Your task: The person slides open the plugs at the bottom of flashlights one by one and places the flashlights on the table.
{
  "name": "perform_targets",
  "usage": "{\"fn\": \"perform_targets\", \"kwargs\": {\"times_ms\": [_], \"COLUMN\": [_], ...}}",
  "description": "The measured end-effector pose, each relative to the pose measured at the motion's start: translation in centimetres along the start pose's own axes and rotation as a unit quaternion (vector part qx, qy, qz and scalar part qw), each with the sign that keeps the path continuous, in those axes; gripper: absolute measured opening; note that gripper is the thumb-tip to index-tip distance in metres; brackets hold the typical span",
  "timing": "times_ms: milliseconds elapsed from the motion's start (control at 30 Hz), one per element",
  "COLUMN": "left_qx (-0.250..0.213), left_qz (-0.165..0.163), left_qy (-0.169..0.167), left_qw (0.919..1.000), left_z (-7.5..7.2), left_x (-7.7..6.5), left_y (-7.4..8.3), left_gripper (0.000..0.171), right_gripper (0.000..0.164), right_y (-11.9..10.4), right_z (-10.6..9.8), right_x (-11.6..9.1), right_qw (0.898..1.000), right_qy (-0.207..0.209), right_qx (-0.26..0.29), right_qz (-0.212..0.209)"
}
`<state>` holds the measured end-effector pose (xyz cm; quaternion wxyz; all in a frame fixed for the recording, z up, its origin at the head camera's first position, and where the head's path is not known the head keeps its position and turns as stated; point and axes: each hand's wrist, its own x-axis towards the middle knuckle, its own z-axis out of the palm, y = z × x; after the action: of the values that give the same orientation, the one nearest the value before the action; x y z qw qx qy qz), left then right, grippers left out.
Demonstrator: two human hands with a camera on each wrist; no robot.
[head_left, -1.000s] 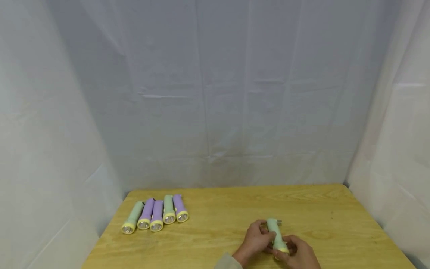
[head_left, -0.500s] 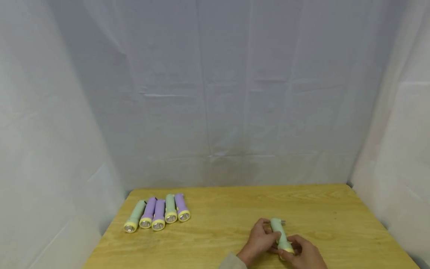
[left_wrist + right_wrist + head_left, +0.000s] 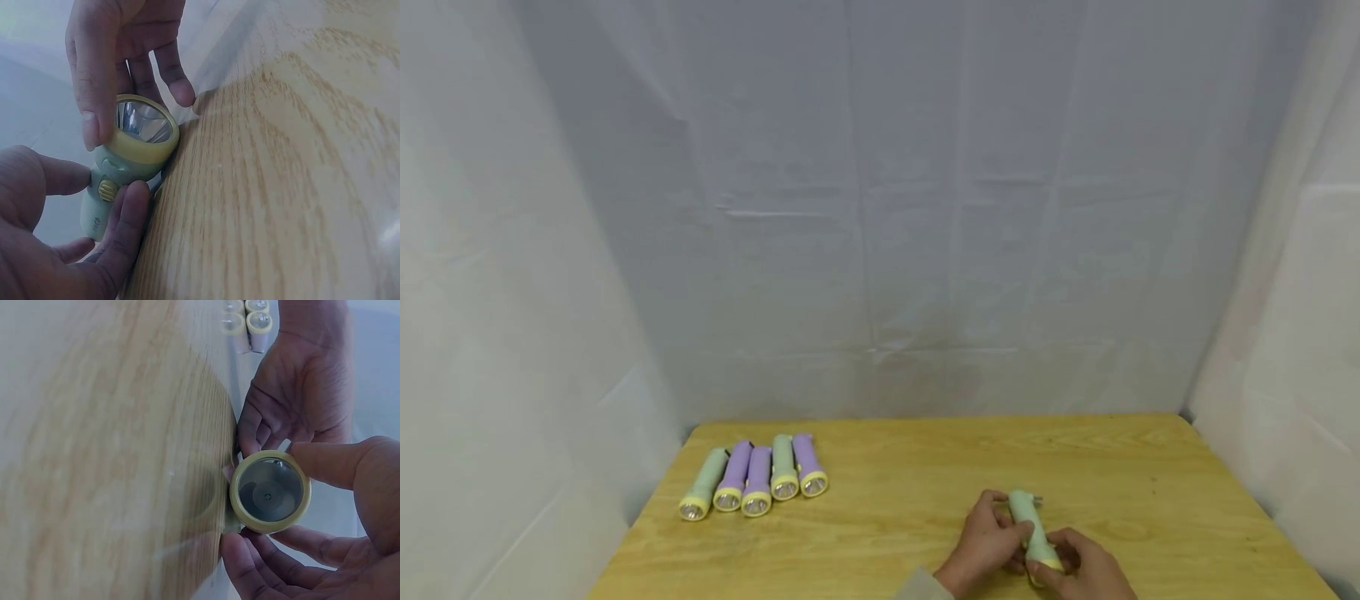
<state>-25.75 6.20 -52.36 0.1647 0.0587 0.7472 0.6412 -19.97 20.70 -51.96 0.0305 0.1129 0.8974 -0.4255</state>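
Note:
A mint-green flashlight (image 3: 1026,514) with a yellow head lies between both hands near the table's front, head toward the person. Metal prongs (image 3: 1038,500) stick out sideways at its far end. My left hand (image 3: 987,537) holds the green body between thumb and fingers, beside the ribbed yellow switch (image 3: 107,190). With thumb and fingers, my right hand (image 3: 1088,568) grips the yellow head. The round lens (image 3: 270,490) faces the right wrist camera and looks unlit.
Several flashlights, green ones (image 3: 706,482) and purple ones (image 3: 734,472), lie in a row at the table's left, lenses toward the person. The wooden table (image 3: 895,492) has pale sheeting (image 3: 910,250) behind it and on both sides.
The view has shifted a little. Both hands and the flashlight between them have moved slightly to the right, with the same grip. The row at the left lies as before.

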Motion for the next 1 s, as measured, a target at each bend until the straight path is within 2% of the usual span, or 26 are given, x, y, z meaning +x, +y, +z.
{"fn": "perform_targets", "kwargs": {"times_ms": [233,400,667,1000], "left_qx": [0.003,0.005,0.008,0.009], "left_qz": [0.005,-0.005,-0.013,-0.015], "left_qy": [-0.002,-0.008,-0.004,0.000], "left_qw": [1.0000,0.9999,0.9999,0.9998], "left_z": [0.01,0.04,0.14,0.13], "left_x": [-0.11,-0.05,-0.01,-0.26], "left_y": [-0.11,-0.11,-0.13,-0.06], "left_gripper": [0.046,0.045,0.044,0.043], "right_gripper": [0.058,0.062,0.057,0.074], "right_y": [0.31,0.54,0.62,0.68], "right_z": [-0.01,-0.10,-0.25,-0.38], "right_x": [0.28,0.40,0.44,0.66], "right_qw": [1.000,1.000,1.000,0.999], "right_qy": [-0.006,-0.011,-0.016,-0.033], "right_qx": [-0.002,0.000,0.000,-0.015], "right_qz": [0.003,0.005,0.001,0.017]}}
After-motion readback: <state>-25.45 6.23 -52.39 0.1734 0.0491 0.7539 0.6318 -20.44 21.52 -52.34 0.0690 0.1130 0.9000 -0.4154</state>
